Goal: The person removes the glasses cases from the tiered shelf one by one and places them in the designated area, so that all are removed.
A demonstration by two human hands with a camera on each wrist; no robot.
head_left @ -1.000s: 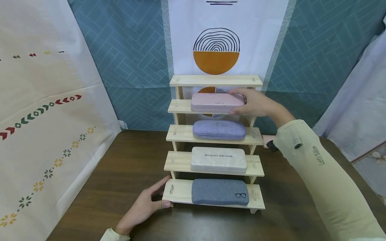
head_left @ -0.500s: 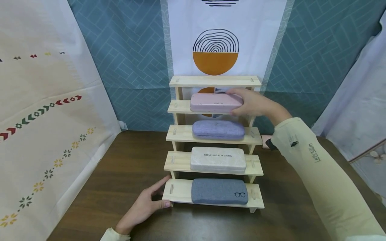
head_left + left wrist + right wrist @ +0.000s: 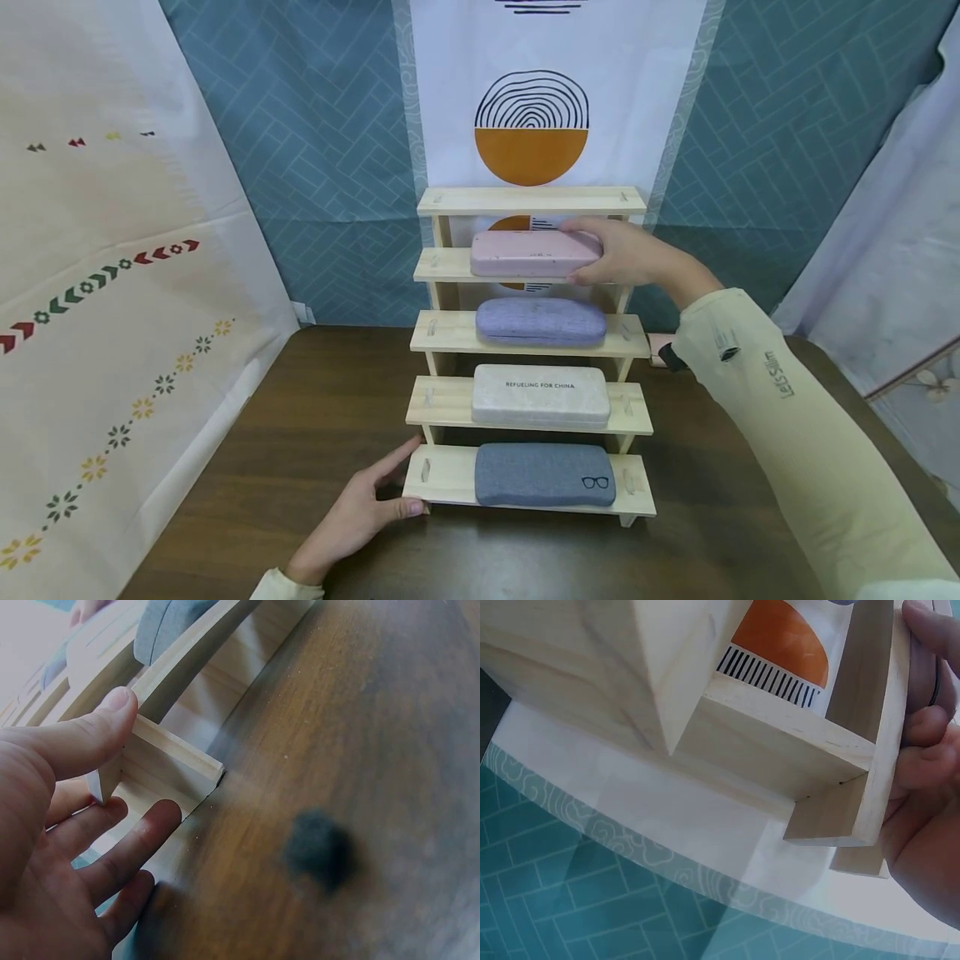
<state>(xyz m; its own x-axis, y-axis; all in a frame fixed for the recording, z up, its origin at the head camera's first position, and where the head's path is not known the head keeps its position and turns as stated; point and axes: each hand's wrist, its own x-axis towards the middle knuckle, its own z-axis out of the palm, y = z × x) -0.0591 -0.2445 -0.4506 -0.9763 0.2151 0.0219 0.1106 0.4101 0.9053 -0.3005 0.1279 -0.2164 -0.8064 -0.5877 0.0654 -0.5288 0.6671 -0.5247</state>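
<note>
A pale wooden stepped rack (image 3: pixel 444 407) stands on the table with a glasses case on each tier below the top one. My right hand (image 3: pixel 630 254) grips the right end of the pink glasses case (image 3: pixel 517 255), thumb in front and fingers over the back. Below sit a purple glasses case (image 3: pixel 540 322), a white one (image 3: pixel 540 402) marked "REFUELING FOR CHINA", and a blue-grey one (image 3: pixel 536 479) with a spectacles print. At the bottom tier's left end, my left hand (image 3: pixel 363 504) holds the rack between thumb and fingers. In the left wrist view, the thumb (image 3: pixel 112 712) lies against the shelf's end.
The top tier (image 3: pixel 532 200) carries nothing. A patterned cloth (image 3: pixel 337 167) hangs right behind the rack, and pale cloths flank the dark wooden table (image 3: pixel 300 417). Part of a pink object (image 3: pixel 660 346) shows behind the right sleeve.
The head view has shifted slightly, so the rack appears a little further left. Both hands keep their holds, and the cases stay on their tiers.
</note>
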